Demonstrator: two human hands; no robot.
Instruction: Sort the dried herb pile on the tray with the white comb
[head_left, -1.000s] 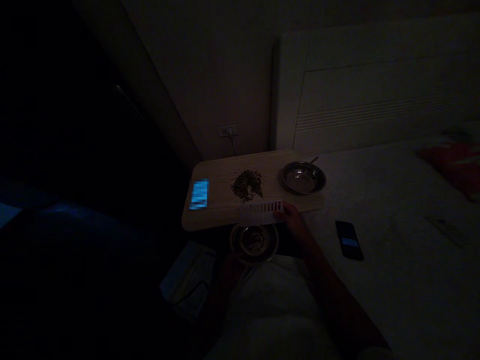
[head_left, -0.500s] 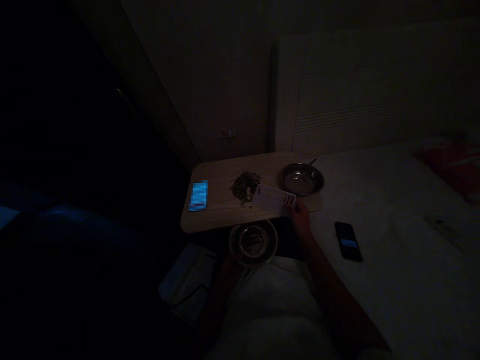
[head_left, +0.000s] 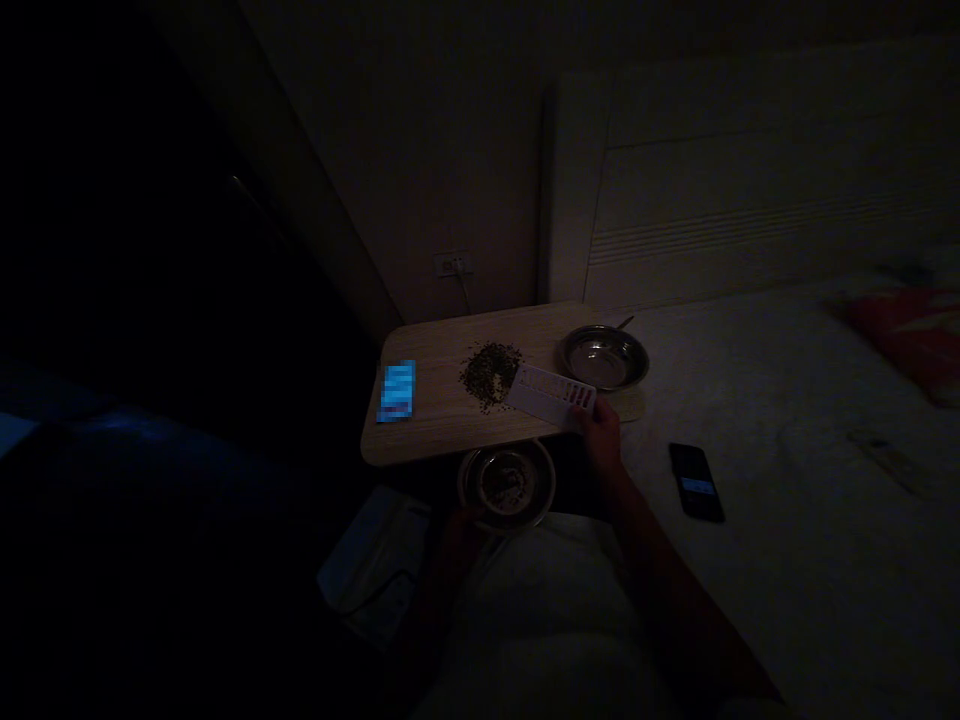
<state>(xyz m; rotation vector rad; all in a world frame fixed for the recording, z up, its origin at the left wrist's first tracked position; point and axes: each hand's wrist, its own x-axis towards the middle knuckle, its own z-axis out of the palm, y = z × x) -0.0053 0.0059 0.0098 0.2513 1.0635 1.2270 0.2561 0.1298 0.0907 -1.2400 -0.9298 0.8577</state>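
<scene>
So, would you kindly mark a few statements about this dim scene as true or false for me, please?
1. The right hand holds a pale slotted piece. True.
2. Small dark bits lie heaped on the tabletop. True.
3. The left hand is on the tabletop. False: the left hand is at the near rim of a metal bowl, lower than the tabletop in the picture.
4. The other bowl stands at the tabletop's left end. False: the other bowl is at its right end.
5. A dark phone lies on the pale bed. True.
</scene>
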